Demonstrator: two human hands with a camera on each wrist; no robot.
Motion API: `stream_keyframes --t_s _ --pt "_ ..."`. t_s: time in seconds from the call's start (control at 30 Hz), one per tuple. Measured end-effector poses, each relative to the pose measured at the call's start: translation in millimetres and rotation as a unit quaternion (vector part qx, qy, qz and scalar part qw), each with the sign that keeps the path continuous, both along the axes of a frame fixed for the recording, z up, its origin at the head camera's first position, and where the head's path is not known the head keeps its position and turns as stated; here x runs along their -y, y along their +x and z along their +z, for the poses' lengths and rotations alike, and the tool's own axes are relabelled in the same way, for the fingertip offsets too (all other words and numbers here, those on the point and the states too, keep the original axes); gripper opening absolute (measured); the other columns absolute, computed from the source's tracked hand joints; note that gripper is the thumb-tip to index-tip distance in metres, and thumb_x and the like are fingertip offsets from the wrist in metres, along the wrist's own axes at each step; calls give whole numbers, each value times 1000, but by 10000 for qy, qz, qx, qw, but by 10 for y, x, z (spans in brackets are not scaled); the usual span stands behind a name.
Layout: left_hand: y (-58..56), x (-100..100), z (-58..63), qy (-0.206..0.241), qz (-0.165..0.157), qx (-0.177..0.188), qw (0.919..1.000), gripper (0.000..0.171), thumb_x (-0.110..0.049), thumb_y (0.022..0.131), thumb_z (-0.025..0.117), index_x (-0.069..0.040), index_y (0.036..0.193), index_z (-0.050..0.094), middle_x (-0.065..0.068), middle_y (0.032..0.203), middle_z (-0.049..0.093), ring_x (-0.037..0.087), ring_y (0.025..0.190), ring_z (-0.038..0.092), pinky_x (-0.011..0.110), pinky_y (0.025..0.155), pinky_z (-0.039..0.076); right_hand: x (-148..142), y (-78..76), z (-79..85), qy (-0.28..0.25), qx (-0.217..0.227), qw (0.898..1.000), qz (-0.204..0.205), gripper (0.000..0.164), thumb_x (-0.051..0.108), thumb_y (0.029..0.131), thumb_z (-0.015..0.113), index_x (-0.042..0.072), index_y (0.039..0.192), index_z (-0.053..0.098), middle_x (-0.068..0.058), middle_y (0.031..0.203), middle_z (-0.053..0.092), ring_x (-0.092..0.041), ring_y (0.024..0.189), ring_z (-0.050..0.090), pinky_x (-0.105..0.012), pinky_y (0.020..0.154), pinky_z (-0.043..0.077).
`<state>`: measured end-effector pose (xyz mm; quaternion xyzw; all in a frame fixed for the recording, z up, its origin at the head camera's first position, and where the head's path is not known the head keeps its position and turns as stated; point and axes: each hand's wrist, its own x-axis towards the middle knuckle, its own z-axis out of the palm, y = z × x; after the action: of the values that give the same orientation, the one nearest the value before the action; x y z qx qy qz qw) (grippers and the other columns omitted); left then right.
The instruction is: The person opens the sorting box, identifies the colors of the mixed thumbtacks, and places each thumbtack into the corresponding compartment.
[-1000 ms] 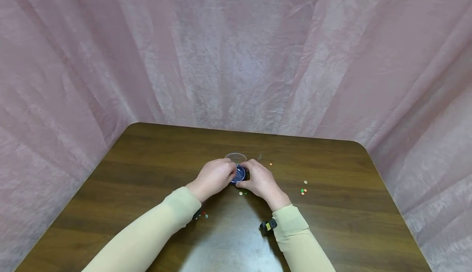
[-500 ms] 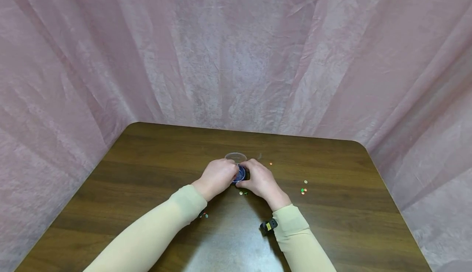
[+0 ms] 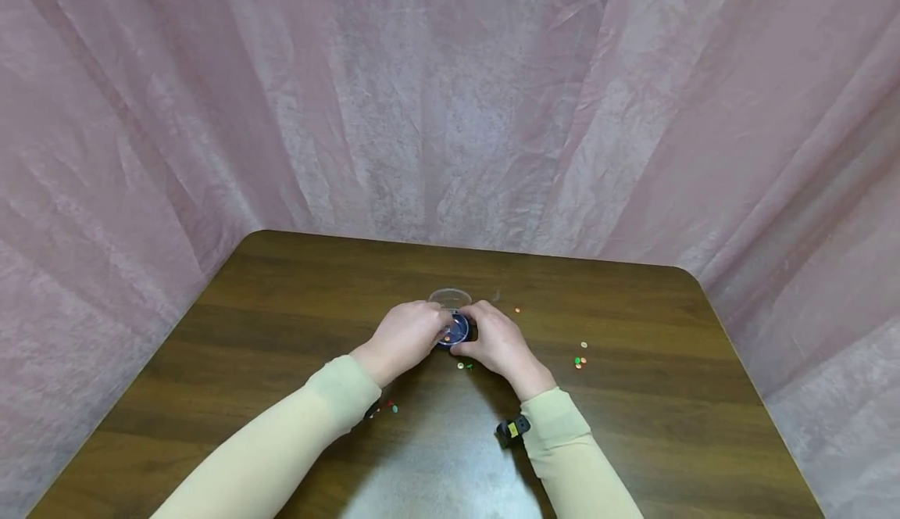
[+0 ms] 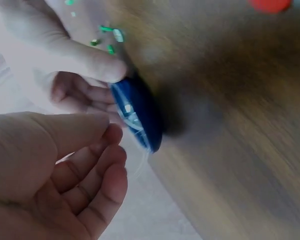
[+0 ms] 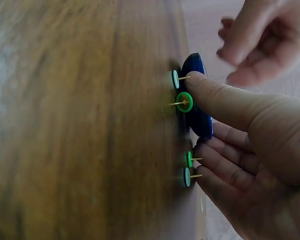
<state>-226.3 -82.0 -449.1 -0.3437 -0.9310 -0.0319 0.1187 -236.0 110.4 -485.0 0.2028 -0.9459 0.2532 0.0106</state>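
A small round blue case [image 3: 458, 330] with a clear lid [image 3: 450, 298] raised at its far side stands on the table. My right hand [image 3: 494, 341] holds it, thumb against the near rim and fingers around the far side; the thumb on the blue wall shows in the right wrist view. My left hand [image 3: 408, 334] hovers over the case's left part, fingers loosely bent, with nothing visible between thumb and fingertips in the left wrist view [image 4: 90, 165]. An orange thumbtack [image 3: 446, 338] shows at the case, below the left fingers. Thumbtacks, green [image 5: 184, 102] and pale [image 5: 175, 79], lie beside the case.
Several orange, green and pale thumbtacks [image 3: 579, 362] lie to the right, and a single orange one [image 3: 517, 310] lies farther back. Red and green thumbtacks [image 3: 392, 406] lie near the left cuff. Pink curtains [image 3: 450, 112] surround the wooden table [image 3: 633, 425].
My left hand moved slightly right over the case, then back left, its fingers loosening. An orange thumbtack now shows at the case. My right hand stays in place.
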Motion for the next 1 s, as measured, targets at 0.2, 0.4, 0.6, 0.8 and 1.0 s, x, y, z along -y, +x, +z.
stream_keyframes --t_s 0.2,0.4,0.6,0.8,1.0 --pt "208 249 104 21 -284 341 9990 10 -20 86 77 -19 95 73 -5 84 62 12 75 59 31 68 51 -7 -13 19 -89 -46 9999 -54 63 38 74 87 10 127 65 -2 116 62 -18 104 60 -36 91 47" --pt "433 498 87 -97 -535 718 9959 11 -20 86 77 -21 95 70 -9 83 57 9 75 57 29 68 50 -18 -11 15 -8 -41 9999 -135 66 39 74 87 11 129 64 -1 117 62 -17 106 60 -35 92 47" --pt "642 691 29 -142 -692 954 9929 18 -22 83 80 -21 98 71 -9 88 58 8 79 57 29 71 50 -7 -9 7 -58 -37 9999 -116 66 38 74 87 9 129 64 -3 117 62 -18 106 60 -36 93 47" --pt "784 815 -8 -83 -686 1027 9923 18 -22 80 82 -23 91 68 -11 85 56 6 76 55 27 67 49 9 -7 -3 -90 6 9999 -121 66 37 74 87 9 129 64 -3 119 62 -19 108 60 -36 93 46" --pt "844 860 -69 -8 -650 902 9938 19 -20 78 82 -23 87 66 -13 81 51 6 71 53 28 63 48 25 9 -23 -102 52 9998 -149 66 38 74 87 10 129 64 -2 119 62 -19 108 60 -37 93 46"
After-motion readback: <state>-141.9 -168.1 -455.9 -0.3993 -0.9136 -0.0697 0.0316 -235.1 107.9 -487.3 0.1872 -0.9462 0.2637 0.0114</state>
